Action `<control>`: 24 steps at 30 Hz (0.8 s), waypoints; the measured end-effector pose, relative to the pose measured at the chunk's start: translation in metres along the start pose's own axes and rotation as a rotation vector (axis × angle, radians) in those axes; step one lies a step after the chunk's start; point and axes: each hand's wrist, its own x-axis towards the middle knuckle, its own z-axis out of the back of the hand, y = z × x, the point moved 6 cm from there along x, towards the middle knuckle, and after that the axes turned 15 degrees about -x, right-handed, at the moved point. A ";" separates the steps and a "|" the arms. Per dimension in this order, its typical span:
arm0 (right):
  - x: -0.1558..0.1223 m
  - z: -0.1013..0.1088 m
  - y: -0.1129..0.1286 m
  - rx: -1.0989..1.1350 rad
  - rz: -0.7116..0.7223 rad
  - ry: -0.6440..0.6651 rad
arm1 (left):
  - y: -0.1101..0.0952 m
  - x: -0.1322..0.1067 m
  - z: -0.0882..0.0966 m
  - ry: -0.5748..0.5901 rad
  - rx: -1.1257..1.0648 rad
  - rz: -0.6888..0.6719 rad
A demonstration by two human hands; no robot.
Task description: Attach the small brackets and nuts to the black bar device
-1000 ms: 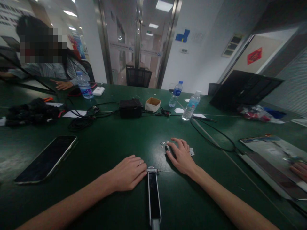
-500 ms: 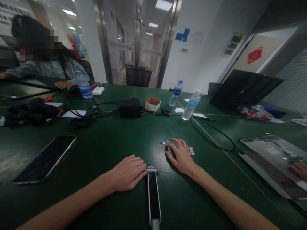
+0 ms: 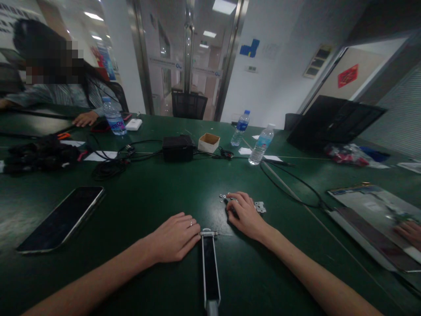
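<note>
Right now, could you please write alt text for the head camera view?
A person's right hand curls over a green table, beside small shiny rings. The left hand rests beside a narrow white-framed device. A phone lies at the picture's left, and three water bottles stand farther back.

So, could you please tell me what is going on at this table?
The person's right hand is curled over the green table, beside small metal rings and a notched metal plate; whether it grips anything is hidden. The left hand rests next to a narrow white-framed bar. At the right edge, another person's hand is at a flat panel. A co-worker sits at far left.
</note>
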 end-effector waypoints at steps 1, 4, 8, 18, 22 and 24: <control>0.000 0.000 0.001 0.002 0.003 0.008 | 0.000 0.000 0.000 0.002 0.002 0.002; 0.000 0.003 0.002 0.015 0.008 0.029 | 0.000 0.000 0.000 -0.001 0.004 -0.001; 0.001 0.010 0.005 0.028 0.029 0.051 | 0.002 0.000 -0.001 -0.007 -0.015 -0.003; -0.003 0.016 0.015 0.039 0.085 0.071 | 0.001 0.000 -0.001 -0.010 -0.004 -0.008; -0.004 0.020 0.017 0.018 0.108 0.082 | 0.000 0.000 0.000 -0.009 -0.005 -0.007; -0.004 0.023 0.019 0.028 0.133 0.103 | 0.000 0.000 0.000 -0.010 -0.002 -0.009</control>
